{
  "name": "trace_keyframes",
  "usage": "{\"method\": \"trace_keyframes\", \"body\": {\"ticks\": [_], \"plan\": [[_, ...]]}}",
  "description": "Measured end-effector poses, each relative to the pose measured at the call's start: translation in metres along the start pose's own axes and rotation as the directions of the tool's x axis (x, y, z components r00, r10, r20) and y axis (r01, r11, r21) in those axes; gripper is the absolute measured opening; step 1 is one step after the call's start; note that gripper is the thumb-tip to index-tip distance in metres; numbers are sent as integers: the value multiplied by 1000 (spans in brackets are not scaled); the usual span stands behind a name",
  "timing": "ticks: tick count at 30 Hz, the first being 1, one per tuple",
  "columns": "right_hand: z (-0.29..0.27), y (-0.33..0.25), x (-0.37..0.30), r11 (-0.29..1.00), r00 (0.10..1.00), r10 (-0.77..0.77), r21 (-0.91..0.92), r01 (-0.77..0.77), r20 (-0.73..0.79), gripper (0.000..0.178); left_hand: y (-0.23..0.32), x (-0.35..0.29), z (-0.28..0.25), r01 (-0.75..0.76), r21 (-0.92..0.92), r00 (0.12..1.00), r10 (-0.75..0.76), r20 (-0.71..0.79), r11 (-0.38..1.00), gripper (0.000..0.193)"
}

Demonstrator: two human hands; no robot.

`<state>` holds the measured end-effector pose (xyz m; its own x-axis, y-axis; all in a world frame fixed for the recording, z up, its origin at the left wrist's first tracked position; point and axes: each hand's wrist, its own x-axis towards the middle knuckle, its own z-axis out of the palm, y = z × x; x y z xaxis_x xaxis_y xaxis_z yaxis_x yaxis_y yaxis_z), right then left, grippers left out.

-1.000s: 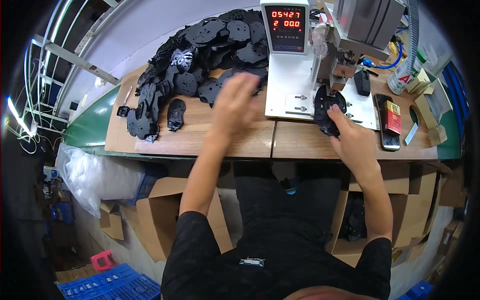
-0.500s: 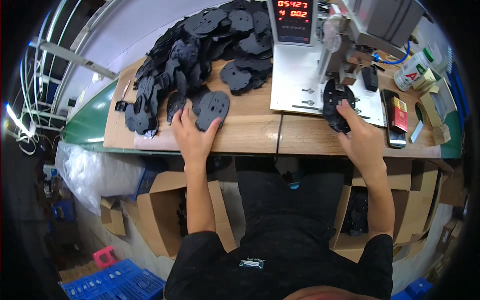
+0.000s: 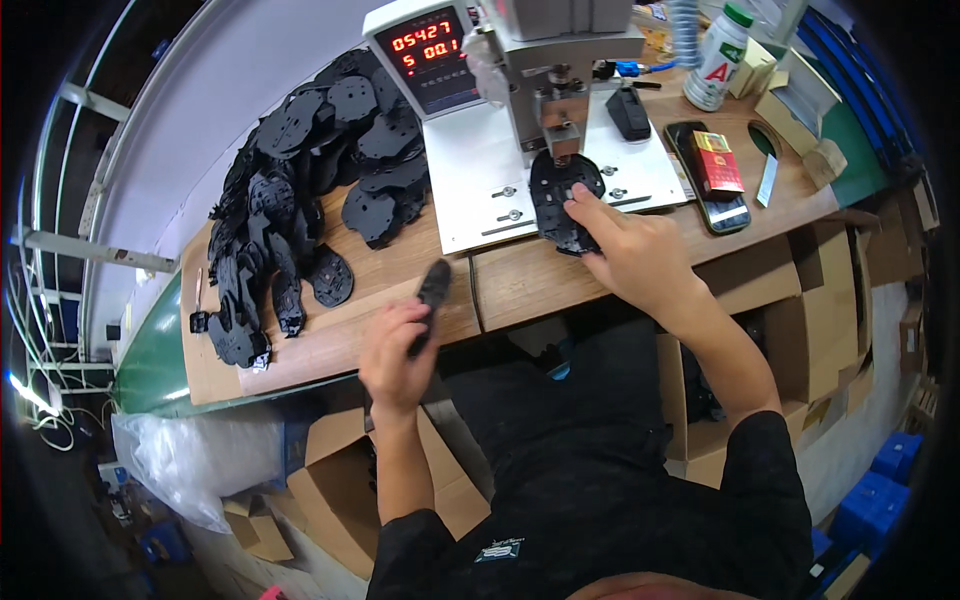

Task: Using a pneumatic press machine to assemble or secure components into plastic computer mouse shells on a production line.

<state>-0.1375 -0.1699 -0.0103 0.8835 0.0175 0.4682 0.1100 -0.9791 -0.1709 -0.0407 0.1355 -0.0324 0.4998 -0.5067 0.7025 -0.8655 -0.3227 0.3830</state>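
Our left hand (image 3: 395, 350) gripped a black part (image 3: 431, 293) at frame center; right hand (image 3: 635, 250), fingers spread, pressed another black piece (image 3: 562, 195) under the press (image 3: 555, 60), upper center.

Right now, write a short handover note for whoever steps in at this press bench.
Left hand: holds one black flat part edge-up over the bench's front edge.
Right hand: fingers pressing a black part flat on the white press plate, under the press head.
Stock: pile of black parts at the bench's left rear.
Done: one part seated under the head.
Left: the held part and the pile look unpressed.
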Motion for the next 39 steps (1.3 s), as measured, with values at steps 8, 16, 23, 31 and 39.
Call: {"method": "trace_keyframes", "body": {"ticks": [8,16,23,31,39], "plan": [[5,-5,-3,992,995,95,86,-92,-35,47,14,25,21,-120,-9,880,111,462,993,58],[-57,23,-3,549,822,568,760,-347,-34,20,43,74,42,-416,-54,865,413,286,908,30],[-39,45,-194,486,496,852,608,-628,-168,16,39,111,87,-428,71,861,383,335,901,37],[-13,71,-392,350,371,924,-183,-919,-92,50,54,116,101,-385,105,882,332,334,917,36],[-29,55,-164,541,610,786,368,-756,98,32,55,109,112,-321,85,911,283,299,943,32]]}}
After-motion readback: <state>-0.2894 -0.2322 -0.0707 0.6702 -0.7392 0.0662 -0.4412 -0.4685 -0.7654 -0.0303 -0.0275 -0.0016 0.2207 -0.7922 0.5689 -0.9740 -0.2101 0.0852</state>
